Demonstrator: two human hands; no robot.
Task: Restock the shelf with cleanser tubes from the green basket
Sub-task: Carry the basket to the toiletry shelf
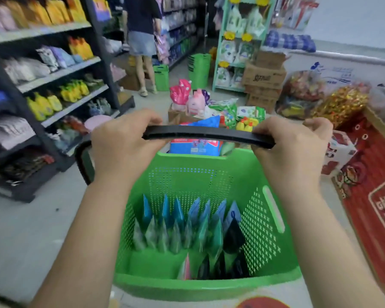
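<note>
Down a shop aisle with stocked shelves (60, 72) to my left, my left hand (122, 143) and right hand (291, 147) curl tight round the black handle (207, 135) of the green basket (209, 283), cleanser tubes (187, 227) standing inside, so I judge I'm carrying it and must next set it down by the shelf.

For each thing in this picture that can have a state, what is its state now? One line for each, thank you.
Left hand: grips the black handle near its left end.
Right hand: grips the handle near its right end.
Black handle: raised above the basket, held by both hands.
Green basket: upright, partly filled.
Cleanser tubes: standing in rows inside the basket, none taken out yet.
Shelf: stocked with pouches and bottles.
</note>
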